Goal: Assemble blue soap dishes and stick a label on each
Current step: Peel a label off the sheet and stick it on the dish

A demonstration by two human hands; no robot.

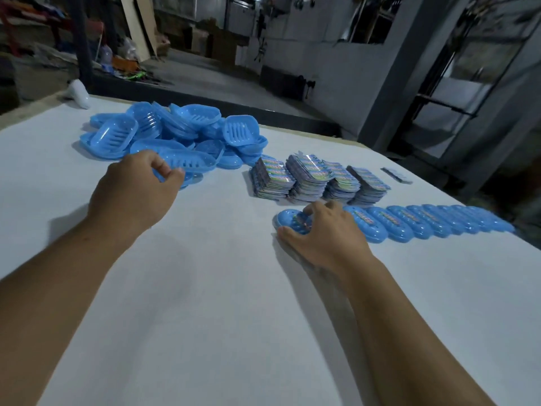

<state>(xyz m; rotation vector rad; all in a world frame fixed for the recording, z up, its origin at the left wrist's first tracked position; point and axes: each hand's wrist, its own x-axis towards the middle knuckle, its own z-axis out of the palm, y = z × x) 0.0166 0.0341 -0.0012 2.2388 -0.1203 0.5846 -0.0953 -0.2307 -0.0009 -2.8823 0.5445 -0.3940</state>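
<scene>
white bottle [79, 93]: lies on its side at the far left edge of the table [205, 288], apart from everything else.
loose pile [172, 131]: unassembled blue soap dish parts, heaped far left of centre; slotted trays and plain shells mixed, some tilted, some nested.
left hand [133, 186]: at the pile's near edge, fingers curled, thumb and fingertips pinching the rim of a slotted tray [187, 162]; a second blue piece sits directly under that tray, contact between the two cannot be told.
label stacks [319, 180]: four tall stacks of printed labels side by side, right of the pile, just behind the finished row.
thin label stack [396, 174]: a few labels lying flat, right of the tall stacks, apart from them.
right hand [325, 235]: on the leftmost dish [288, 221] of the row; fingers curled over its top, thumb against its near edge. A coloured label shows under the fingertips, detail blurred.
finished row [430, 222]: assembled blue dishes, each with a label on top, overlapping one another and running to the right toward the table's edge.
</scene>
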